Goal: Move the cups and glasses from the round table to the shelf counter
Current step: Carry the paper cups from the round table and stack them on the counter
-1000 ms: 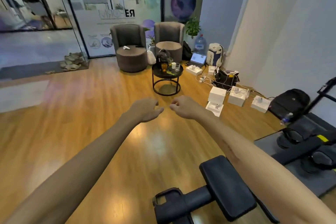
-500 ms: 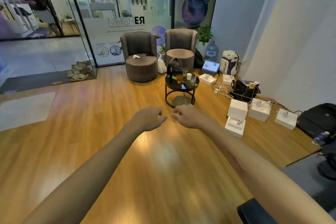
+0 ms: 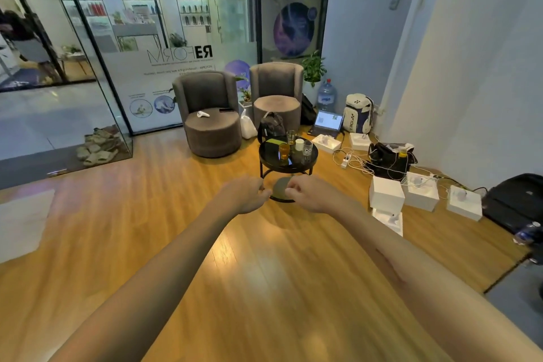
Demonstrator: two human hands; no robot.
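A small black round table stands ahead on the wooden floor. On it are an amber glass, a tall clear glass, a white cup and a clear glass with dark dots. My left hand and my right hand are stretched out in front of me, short of the table, fingers loosely curled and holding nothing. No shelf counter is in view.
Two grey armchairs stand behind the table by a glass wall. White boxes, cables and bags lie on the floor along the right wall. A black backpack leans behind the table.
The view has moved forward and the table is nearer and lower in view. The black equipment at the bottom has dropped out of sight. Both hands stay empty.
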